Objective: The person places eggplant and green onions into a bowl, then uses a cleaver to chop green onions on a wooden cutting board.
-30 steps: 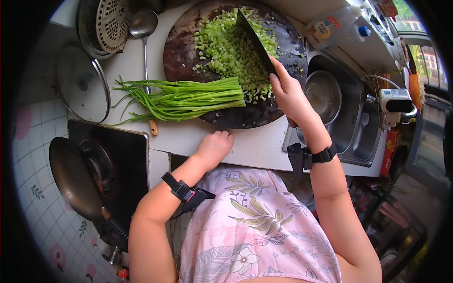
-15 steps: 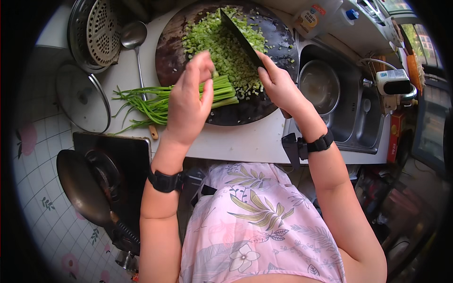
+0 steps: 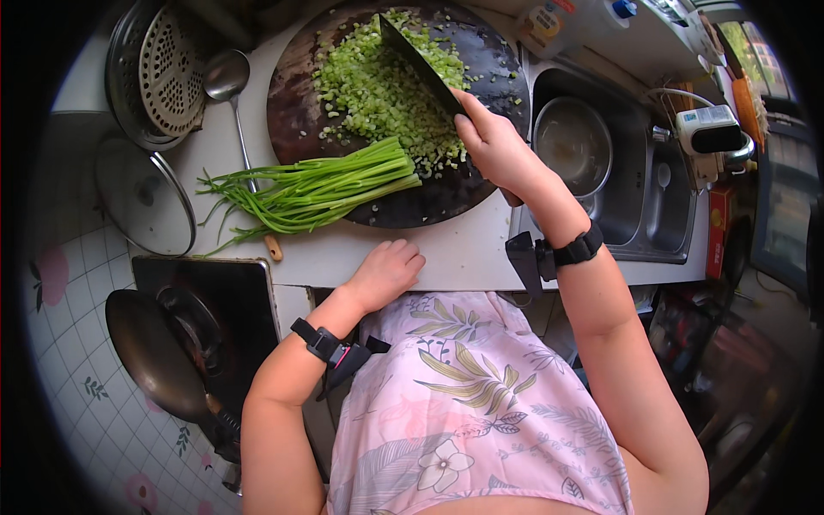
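My right hand [image 3: 493, 144] grips a cleaver [image 3: 421, 64] by its handle, its dark blade tilted over a heap of finely chopped green stalks [image 3: 365, 86]. The heap covers much of a round, dark chopping board [image 3: 292, 107]. A bunch of long uncut green stalks [image 3: 330, 184] lies across the board's near left edge, cut ends to the right and thin tips on the counter. My left hand [image 3: 388, 273], fingers curled in, rests at the counter's front edge, apart from the stalks. Nothing shows in it, though its palm is hidden.
A ladle [image 3: 227, 75], a glass lid [image 3: 146, 202] and a perforated steamer tray [image 3: 176, 73] are at the left. Nearer stands a dark wok [image 3: 150, 343] by the black stove [image 3: 236, 283]. On the right, a metal bowl [image 3: 571, 146] sits in the sink [image 3: 631, 202].
My left hand has drawn back from the stalks to the counter's front edge, its fingers now curled. My right hand still holds the cleaver over the heap. The view has shifted slightly.
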A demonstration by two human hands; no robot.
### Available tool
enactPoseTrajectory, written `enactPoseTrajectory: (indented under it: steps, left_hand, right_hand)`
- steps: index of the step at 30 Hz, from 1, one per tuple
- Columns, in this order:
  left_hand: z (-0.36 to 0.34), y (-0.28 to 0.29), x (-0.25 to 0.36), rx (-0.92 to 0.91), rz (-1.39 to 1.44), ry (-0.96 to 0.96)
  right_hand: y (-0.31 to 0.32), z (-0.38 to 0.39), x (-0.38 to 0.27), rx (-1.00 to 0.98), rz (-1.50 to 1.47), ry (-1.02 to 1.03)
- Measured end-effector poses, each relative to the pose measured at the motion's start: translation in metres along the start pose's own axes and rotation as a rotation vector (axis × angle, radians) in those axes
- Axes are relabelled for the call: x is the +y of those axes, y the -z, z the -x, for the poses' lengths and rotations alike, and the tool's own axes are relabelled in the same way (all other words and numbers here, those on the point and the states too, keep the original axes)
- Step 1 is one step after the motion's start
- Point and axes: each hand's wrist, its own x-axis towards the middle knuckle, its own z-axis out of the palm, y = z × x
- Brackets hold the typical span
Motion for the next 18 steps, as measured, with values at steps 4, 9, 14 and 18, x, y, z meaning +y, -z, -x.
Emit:
enactPoseTrajectory:
  steps: [4, 9, 14, 18]
  left_hand:
    - [0.005, -0.017, -0.006, 0.074, -0.032, 0.044]
    - [0.003, -0.02, -0.006, 0.1, -0.052, 0.014]
    - [-0.017, -0.025, 0.007, 0.072, 0.162, 0.024]
    - [-0.046, -0.041, 0.021, 0.123, 0.145, -0.039]
  right_hand:
    - [0.0, 0.001, -0.003, -0.008, 0.009, -0.039]
    - [-0.001, 0.001, -0.003, 0.013, -0.003, -0.015]
    - [-0.002, 0.0, 0.001, 0.028, -0.016, 0.015]
    - [-0.003, -0.001, 0.007, 0.011, -0.015, 0.019]
